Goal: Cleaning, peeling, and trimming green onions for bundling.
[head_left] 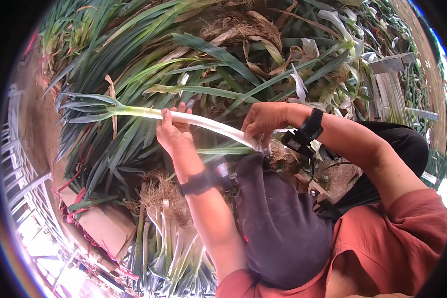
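Observation:
A long green onion (213, 124) stretches across the middle, its blue-green leaves toward the left and its white shank toward the right. My left hand (175, 133) is closed around the shank near where it turns green, with the thumb in front. At the white lower end, my right hand (266, 121) is closed with its fingers bent down onto the stalk. Its fingertips and the root end are partly hidden. Behind the held stalk lies a large heap of green onions (134, 79) with long leaves.
Rooted green onions (166, 228) lie at lower left beside a cardboard piece (104, 226) and red strings. White metal railing (22, 164) lines the left edge. Dry roots and peeled skins (340, 30) lie upper right, near a metal bracket (392, 63). My dark-covered knee (283, 223) is close below the hands.

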Available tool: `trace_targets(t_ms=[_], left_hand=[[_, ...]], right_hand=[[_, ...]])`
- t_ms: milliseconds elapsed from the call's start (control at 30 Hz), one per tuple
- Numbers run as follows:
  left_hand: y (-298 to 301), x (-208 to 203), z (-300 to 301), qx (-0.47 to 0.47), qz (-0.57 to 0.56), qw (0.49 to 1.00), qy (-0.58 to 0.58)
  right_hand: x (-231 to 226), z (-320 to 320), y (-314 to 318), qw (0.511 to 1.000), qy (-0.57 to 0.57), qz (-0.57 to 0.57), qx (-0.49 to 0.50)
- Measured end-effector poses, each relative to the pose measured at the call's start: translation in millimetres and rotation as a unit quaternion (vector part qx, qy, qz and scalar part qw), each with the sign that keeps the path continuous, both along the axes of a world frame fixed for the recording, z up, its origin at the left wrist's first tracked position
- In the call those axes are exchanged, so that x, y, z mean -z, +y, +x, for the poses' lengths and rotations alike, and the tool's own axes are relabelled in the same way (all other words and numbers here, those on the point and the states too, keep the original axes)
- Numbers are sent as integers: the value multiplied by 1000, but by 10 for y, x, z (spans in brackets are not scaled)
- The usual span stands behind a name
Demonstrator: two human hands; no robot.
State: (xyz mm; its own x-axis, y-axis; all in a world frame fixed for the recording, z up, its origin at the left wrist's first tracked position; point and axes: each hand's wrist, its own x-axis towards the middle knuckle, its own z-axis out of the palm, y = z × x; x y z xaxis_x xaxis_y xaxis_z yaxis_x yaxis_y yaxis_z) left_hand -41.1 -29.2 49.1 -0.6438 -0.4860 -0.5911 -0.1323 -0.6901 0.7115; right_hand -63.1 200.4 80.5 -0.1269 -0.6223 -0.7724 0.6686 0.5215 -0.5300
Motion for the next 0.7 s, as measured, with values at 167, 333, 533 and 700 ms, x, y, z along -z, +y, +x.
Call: trace_targets(t_ms=[167,333,533,700], left_hand=[[-21,12,20,-10,15,999,45],[-81,79,86,-26,54,994,89],[-80,51,117,-18,56,990,129],[-51,48,109,-20,47,991,124]], right_hand=[[-10,5,31,999,-17,-25,33],[-73,29,-4,999,7,-13,45],[-161,61,-35,998,29,-5,48],[-80,113,-17,997,32,-21,71]])
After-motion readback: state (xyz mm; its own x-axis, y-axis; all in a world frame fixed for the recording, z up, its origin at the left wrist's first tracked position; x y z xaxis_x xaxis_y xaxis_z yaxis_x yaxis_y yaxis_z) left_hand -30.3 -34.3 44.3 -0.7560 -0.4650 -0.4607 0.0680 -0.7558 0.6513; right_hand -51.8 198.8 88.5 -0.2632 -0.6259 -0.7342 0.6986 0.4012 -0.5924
